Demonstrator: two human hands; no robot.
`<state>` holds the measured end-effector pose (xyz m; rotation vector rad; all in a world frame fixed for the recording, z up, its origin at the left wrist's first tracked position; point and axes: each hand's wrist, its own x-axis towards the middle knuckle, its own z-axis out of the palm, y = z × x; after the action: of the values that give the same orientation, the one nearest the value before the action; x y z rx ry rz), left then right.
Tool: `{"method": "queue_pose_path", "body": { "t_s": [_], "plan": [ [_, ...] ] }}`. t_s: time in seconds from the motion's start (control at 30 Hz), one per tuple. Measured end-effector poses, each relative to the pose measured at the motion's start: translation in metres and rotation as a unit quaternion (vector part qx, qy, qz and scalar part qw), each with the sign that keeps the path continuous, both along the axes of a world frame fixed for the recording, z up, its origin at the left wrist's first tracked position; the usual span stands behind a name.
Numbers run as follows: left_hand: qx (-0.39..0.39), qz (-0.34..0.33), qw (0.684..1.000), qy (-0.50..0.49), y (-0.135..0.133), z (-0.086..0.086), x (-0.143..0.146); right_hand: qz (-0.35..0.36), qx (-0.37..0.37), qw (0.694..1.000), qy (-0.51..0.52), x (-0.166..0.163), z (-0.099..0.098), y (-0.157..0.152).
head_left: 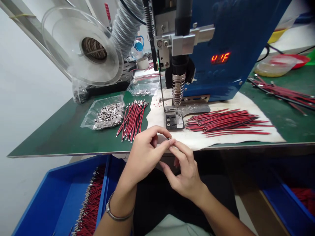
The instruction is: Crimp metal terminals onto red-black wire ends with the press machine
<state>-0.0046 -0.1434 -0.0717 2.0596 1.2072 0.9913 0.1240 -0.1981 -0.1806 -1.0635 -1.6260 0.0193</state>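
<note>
My left hand [149,155] is closed in a pinch, thumb against forefinger, on a small metal connector [168,138] that the fingers mostly hide. My right hand [183,172] meets it there, its curled fingertips against the left thumb. Whatever the right fingers hold is hidden. Both hands are at the table's front edge, just below the metal fixture [175,121] of a blue machine [216,78]. Red-and-black wires [221,121] lie on a white cloth to the right. Left of the hands are wires with metal ends [133,119] and a clear tray [88,114] of metal connectors.
Below the table on the left, a blue bin [56,183] holds many finished-looking wires [90,206]. Another blue bin [283,193] stands at lower right. A clear reel [61,42] and a grey hose [128,26] rise behind. More wires [283,91] lie far right.
</note>
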Motion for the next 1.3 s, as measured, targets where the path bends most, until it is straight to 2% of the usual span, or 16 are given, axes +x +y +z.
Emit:
{"method": "queue_pose_path", "body": {
  "t_s": [0.2, 0.3, 0.4, 0.53, 0.67, 0.83, 1.0, 1.2, 1.3],
  "plan": [
    [0.021, -0.001, 1.0, -0.019, -0.002, -0.001, 0.001, 0.001, 0.004, 1.0, -0.002, 0.0, 0.0, 0.0],
    [0.055, 0.017, 0.998, -0.022, -0.007, 0.003, -0.009, 0.002, -0.007, 1.0, -0.004, 0.0, 0.0, -0.002],
    [0.107, 0.108, 0.988, 0.016, -0.008, 0.012, -0.03, 0.002, -0.012, 1.0, -0.004, 0.0, -0.001, -0.002],
    [0.169, 0.266, 0.946, 0.074, 0.005, 0.03, -0.063, 0.004, -0.01, 1.0, 0.003, -0.001, -0.001, -0.001],
    [0.172, 0.338, 0.917, 0.121, 0.029, 0.041, -0.088, 0.007, -0.007, 1.0, 0.006, -0.001, -0.001, -0.001],
    [0.144, 0.31, 0.927, 0.151, 0.049, 0.038, -0.098, 0.008, -0.012, 1.0, 0.003, 0.0, -0.001, -0.001],
    [0.127, 0.305, 0.934, 0.139, 0.053, 0.034, -0.095, 0.007, -0.016, 1.0, 0.001, -0.001, -0.001, -0.002],
    [0.177, 0.26, 0.948, 0.058, 0.05, 0.038, -0.08, 0.005, -0.019, 1.0, 0.001, -0.001, -0.001, -0.003],
    [0.179, 0.242, 0.952, 0.061, 0.05, 0.039, -0.076, 0.004, -0.018, 1.0, 0.0, 0.0, -0.001, -0.004]
  ]
}}
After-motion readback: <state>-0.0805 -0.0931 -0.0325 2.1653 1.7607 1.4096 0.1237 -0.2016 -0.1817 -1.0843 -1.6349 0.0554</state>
